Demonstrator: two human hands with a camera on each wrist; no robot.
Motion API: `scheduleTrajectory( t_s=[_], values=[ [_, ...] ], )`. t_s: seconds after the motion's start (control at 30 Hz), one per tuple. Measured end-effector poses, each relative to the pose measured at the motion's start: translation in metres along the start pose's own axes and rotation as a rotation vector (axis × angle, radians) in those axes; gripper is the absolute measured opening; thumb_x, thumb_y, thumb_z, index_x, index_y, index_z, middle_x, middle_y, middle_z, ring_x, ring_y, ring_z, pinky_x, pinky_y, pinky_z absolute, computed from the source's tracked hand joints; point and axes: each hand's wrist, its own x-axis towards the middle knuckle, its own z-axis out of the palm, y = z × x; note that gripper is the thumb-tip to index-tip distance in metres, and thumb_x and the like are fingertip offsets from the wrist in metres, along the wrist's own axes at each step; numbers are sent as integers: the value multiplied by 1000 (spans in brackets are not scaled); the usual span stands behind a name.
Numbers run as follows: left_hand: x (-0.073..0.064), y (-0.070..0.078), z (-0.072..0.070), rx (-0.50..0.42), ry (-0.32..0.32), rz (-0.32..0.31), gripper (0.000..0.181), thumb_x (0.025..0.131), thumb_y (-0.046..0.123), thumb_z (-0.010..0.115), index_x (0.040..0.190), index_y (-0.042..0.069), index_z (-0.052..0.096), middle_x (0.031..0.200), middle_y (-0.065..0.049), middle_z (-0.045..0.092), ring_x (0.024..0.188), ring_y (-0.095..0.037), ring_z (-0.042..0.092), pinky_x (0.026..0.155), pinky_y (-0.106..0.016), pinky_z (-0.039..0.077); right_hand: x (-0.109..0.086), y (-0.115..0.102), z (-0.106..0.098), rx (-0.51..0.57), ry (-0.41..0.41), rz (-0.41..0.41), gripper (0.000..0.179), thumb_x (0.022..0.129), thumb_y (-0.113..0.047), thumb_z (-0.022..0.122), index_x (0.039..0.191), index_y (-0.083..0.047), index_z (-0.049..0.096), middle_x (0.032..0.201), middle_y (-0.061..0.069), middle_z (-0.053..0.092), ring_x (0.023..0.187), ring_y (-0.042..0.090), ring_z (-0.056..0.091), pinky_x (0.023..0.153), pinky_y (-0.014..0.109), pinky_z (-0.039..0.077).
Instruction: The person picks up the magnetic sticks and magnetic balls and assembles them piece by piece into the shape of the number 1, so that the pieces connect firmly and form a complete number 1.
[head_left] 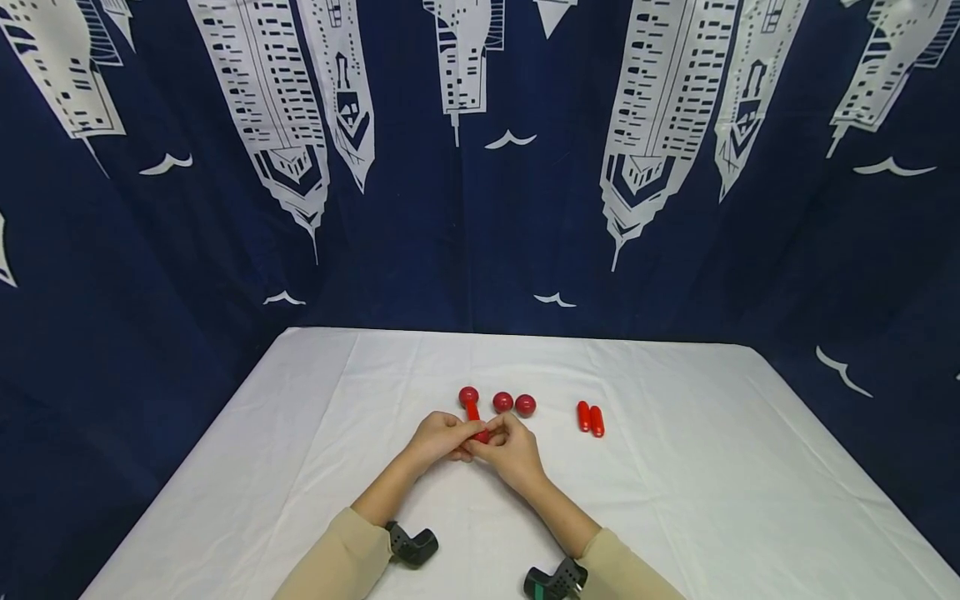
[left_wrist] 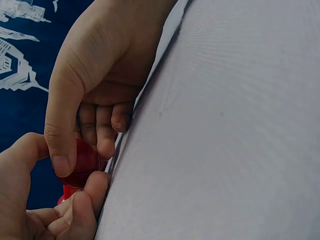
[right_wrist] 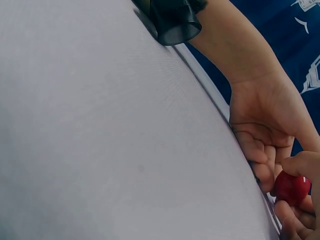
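Over the middle of the table, a red rod [head_left: 472, 411] links a dark red ball [head_left: 468, 395] at its far end to another red ball [head_left: 482, 436] at its near end. My left hand [head_left: 437, 437] pinches the near ball, its thumb lying across the ball [left_wrist: 86, 162] in the left wrist view. From the other side my right hand [head_left: 514, 455] holds the same ball between thumb and fingers. In the right wrist view that ball [right_wrist: 292, 188] shows between both hands. Fingers hide part of the ball and the rod's near end.
Two loose dark red balls, one left [head_left: 502, 402] and one right [head_left: 526, 406], lie just beyond my right hand. Farther right, two short red rods [head_left: 583, 416] lie side by side. A white cloth [head_left: 720, 467] covers the table; a dark blue printed curtain [head_left: 465, 250] hangs behind.
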Motion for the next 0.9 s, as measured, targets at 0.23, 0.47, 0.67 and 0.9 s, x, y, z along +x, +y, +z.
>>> scheduleTrajectory(
  t_s=[0.23,0.47,0.67,0.9],
  values=[
    [-3,4,-2,-26,-25,-11,31,84,28,76,74,1,64,60,-3,65,49,-9,60,50,-17,50,2,0,0,10,1,22,29,76,-15,83,91,-3,60,74,1,60,65,10,55,56,19,44],
    [-3,4,-2,-29,-9,-5,30,83,25,77,73,-1,65,60,-4,65,49,-8,60,50,-17,50,1,1,1,17,13,13,29,76,-14,83,91,-2,61,75,2,63,66,11,59,59,19,47],
    [-4,5,-2,-15,7,0,29,84,24,77,73,-1,66,58,-2,64,47,-6,58,47,-15,48,0,0,0,41,1,17,27,77,-13,82,93,0,63,80,4,65,69,14,62,60,19,49],
    [-2,3,-4,-5,16,12,29,85,24,76,77,-3,68,59,-2,63,48,-5,58,48,-15,48,0,-1,-3,66,-8,32,27,78,-6,80,97,3,63,87,9,66,73,17,64,61,18,49]
  ],
)
